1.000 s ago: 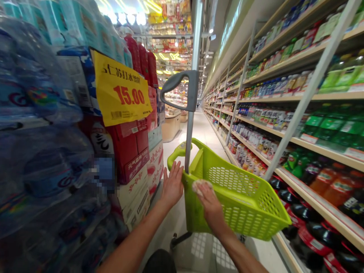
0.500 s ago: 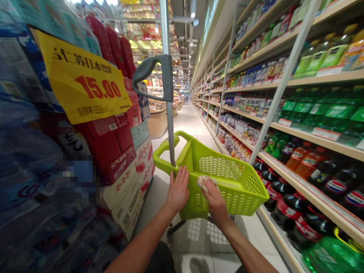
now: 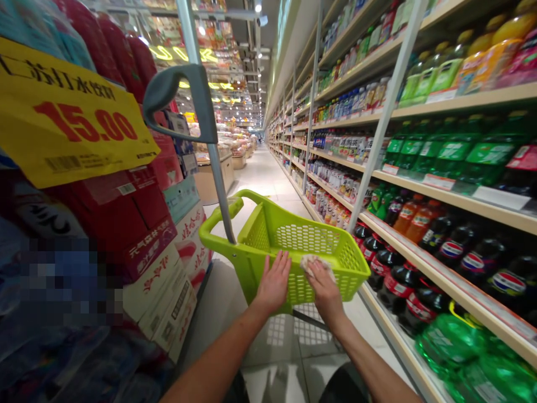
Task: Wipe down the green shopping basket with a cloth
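A lime-green plastic shopping basket cart [image 3: 251,268] with slotted sides stands on the floor in front of me. My left hand [image 3: 274,282] lies flat on its near side wall, just below the rim, fingers stretched out. Farther right along the same wall, my right hand [image 3: 326,288] presses a crumpled whitish cloth [image 3: 308,262] against the rim. Part of the cloth is hidden under the fingers. A metal pole with a grey handle [image 3: 203,106] rises from the cart's left end, touched by neither hand.
Shelves of bottled drinks [image 3: 440,201] line the right side, close to the cart. On the left are stacked drink cartons [image 3: 163,302] and a yellow price sign [image 3: 79,117]. A tiled aisle [image 3: 255,168] runs ahead between the shelves and display counters.
My right hand and the cloth have moved right along the basket's near rim. My left hand has also shifted right along the wall. The view has turned and the cart sits farther left.
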`<state>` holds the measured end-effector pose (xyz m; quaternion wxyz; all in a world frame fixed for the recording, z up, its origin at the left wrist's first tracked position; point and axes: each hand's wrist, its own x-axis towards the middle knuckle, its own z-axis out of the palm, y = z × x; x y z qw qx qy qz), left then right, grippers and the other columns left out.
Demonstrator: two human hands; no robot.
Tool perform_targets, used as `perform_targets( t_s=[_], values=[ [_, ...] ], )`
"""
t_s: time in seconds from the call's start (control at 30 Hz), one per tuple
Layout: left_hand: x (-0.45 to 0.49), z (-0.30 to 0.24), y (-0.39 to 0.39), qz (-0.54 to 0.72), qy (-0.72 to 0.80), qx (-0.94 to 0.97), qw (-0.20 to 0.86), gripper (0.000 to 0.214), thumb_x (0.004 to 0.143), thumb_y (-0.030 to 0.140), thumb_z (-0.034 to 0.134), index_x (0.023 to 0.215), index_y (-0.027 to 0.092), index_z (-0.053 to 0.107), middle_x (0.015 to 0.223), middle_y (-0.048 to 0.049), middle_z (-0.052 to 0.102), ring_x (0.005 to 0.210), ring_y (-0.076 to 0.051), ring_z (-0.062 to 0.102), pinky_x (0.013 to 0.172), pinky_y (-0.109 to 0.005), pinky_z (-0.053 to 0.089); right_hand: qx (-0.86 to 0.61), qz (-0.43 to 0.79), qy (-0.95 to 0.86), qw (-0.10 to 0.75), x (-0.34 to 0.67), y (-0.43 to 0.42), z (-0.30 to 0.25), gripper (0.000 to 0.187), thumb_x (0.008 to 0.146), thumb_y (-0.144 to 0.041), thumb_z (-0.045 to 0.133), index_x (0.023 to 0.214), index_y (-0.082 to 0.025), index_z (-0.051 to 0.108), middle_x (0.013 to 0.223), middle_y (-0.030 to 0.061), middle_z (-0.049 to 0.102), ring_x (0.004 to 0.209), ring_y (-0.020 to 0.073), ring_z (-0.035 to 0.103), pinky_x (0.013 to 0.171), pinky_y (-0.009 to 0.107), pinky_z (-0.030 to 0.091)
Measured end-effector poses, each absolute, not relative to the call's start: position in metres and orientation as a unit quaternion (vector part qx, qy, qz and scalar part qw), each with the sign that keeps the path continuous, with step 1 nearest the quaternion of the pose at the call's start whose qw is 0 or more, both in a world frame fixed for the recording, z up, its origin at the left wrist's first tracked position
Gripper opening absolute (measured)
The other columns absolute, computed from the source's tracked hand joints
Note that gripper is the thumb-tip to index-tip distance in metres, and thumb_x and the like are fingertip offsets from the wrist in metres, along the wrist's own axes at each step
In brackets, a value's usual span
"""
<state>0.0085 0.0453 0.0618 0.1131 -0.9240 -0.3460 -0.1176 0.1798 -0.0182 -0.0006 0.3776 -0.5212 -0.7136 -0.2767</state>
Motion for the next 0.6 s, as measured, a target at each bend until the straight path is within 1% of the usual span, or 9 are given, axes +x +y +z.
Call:
perform_targets(
  t_s=[0.1, 0.17, 0.23, 0.3, 0.37, 0.4, 0.5, 0.6],
  values=[
    [0.02, 0.064, 0.041, -0.103, -0.334, -0.931, 0.105, 0.06, 0.077, 0.02, 0.036, 0.135, 0.007, 0.024, 0.146, -0.0113, 0.015, 0.135, -0.024, 0.005, 0.106, -0.053, 0.009, -0.522, -0.286, -0.72, 0.357, 0.189, -0.026, -0.023, 0.038, 0.084, -0.006, 0.035, 0.111, -0.018, 0.058, 0.115, 0.0067, 0.06, 0.122, 0.0181, 0.04, 0.094, 0.036, 0.045],
    [0.024, 0.064, 0.039, -0.091, -0.32, -0.937, 0.105, 0.062, 0.077, 0.021, 0.037, 0.135, 0.007, 0.023, 0.146, -0.0122, 0.014, 0.135, -0.025, 0.005, 0.106, -0.053, 0.009, -0.526, -0.28, -0.726, 0.343, 0.192, -0.036, -0.042, 0.038, 0.085, -0.007, 0.036, 0.114, -0.019, 0.056, 0.112, 0.0056, 0.061, 0.119, 0.0167, 0.043, 0.09, 0.033, 0.048],
    [0.027, 0.063, 0.037, -0.085, -0.312, -0.941, 0.103, 0.062, 0.077, 0.021, 0.037, 0.135, 0.006, 0.023, 0.146, -0.0124, 0.014, 0.135, -0.025, 0.004, 0.106, -0.053, 0.008, -0.533, -0.264, -0.727, 0.343, 0.197, -0.045, -0.047, 0.041, 0.084, -0.007, 0.035, 0.119, -0.02, 0.052, 0.117, 0.0055, 0.058, 0.121, 0.0161, 0.041, 0.094, 0.035, 0.045],
    [0.031, 0.062, 0.036, -0.083, -0.31, -0.942, 0.101, 0.061, 0.077, 0.02, 0.037, 0.135, 0.006, 0.023, 0.146, -0.0121, 0.014, 0.135, -0.024, 0.004, 0.107, -0.053, 0.007, -0.537, -0.252, -0.719, 0.362, 0.203, -0.046, -0.037, 0.045, 0.083, -0.004, 0.033, 0.122, -0.019, 0.049, 0.124, 0.0061, 0.053, 0.125, 0.0169, 0.035, 0.1, 0.039, 0.039],
    [0.038, 0.062, 0.035, -0.085, -0.307, -0.943, 0.1, 0.061, 0.077, 0.02, 0.036, 0.135, 0.006, 0.023, 0.146, -0.012, 0.015, 0.135, -0.024, 0.004, 0.107, -0.052, 0.007, -0.546, -0.253, -0.703, 0.379, 0.21, -0.041, -0.024, 0.046, 0.082, -0.002, 0.032, 0.121, -0.018, 0.05, 0.128, 0.0068, 0.049, 0.128, 0.0183, 0.03, 0.104, 0.042, 0.033],
    [0.043, 0.062, 0.034, -0.086, -0.304, -0.944, 0.099, 0.06, 0.077, 0.02, 0.036, 0.135, 0.006, 0.023, 0.146, -0.0122, 0.015, 0.135, -0.024, 0.004, 0.107, -0.052, 0.007, -0.553, -0.256, -0.697, 0.378, 0.214, -0.038, -0.021, 0.045, 0.082, -0.003, 0.032, 0.12, -0.018, 0.052, 0.127, 0.0068, 0.049, 0.128, 0.0185, 0.03, 0.104, 0.042, 0.033],
    [0.054, 0.061, 0.03, -0.088, -0.289, -0.948, 0.096, 0.059, 0.078, 0.021, 0.035, 0.135, 0.006, 0.023, 0.146, -0.0125, 0.016, 0.135, -0.025, 0.004, 0.106, -0.053, 0.007, -0.572, -0.253, -0.699, 0.348, 0.223, -0.039, -0.035, 0.041, 0.084, -0.007, 0.034, 0.118, -0.02, 0.053, 0.121, 0.0055, 0.055, 0.125, 0.0165, 0.035, 0.101, 0.038, 0.038],
    [0.06, 0.058, 0.027, -0.079, -0.275, -0.952, 0.105, 0.061, 0.078, 0.022, 0.036, 0.135, 0.007, 0.022, 0.146, -0.0122, 0.014, 0.135, -0.024, 0.003, 0.106, -0.053, 0.007, -0.571, -0.244, -0.711, 0.33, 0.226, -0.053, -0.058, 0.038, 0.086, -0.012, 0.037, 0.121, -0.02, 0.051, 0.116, 0.005, 0.059, 0.121, 0.0148, 0.04, 0.096, 0.034, 0.043]
  ],
)
